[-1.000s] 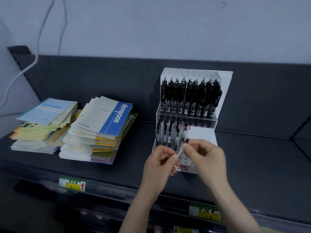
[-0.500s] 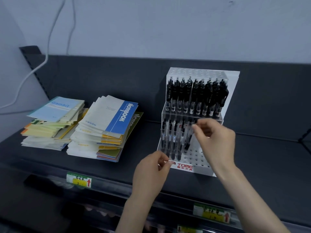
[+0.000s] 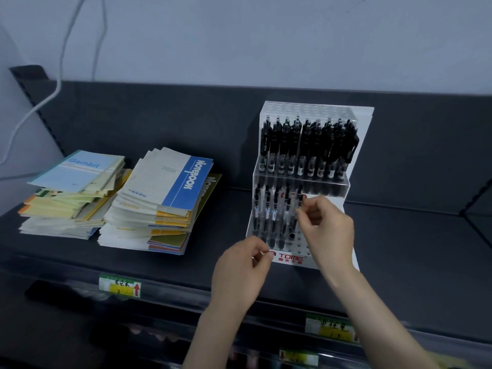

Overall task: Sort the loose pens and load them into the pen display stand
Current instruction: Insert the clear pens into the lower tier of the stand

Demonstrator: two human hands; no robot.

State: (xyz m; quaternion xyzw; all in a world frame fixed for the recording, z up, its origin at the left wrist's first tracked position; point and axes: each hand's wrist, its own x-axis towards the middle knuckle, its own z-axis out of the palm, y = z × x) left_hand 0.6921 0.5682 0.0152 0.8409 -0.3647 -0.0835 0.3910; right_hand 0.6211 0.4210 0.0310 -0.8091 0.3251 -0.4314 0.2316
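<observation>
The pen (image 3: pixel 295 221) is pinched near its top by the thumb and finger of the right hand (image 3: pixel 326 230). It stands a bit tilted in the low row of the pen display stand (image 3: pixel 306 109), just beside the other pens (image 3: pixel 266 209) there. Its tip looks to be at a hole, but I cannot tell if it is all the way in. The left hand (image 3: pixel 241 267) is curled up just in front of the stand. I cannot tell if it holds something. To do this well, I think the hand should stand the pen straight, push it down softly, and not bump the pens next to it. The top row (image 3: pixel 306 145) looks full.
</observation>
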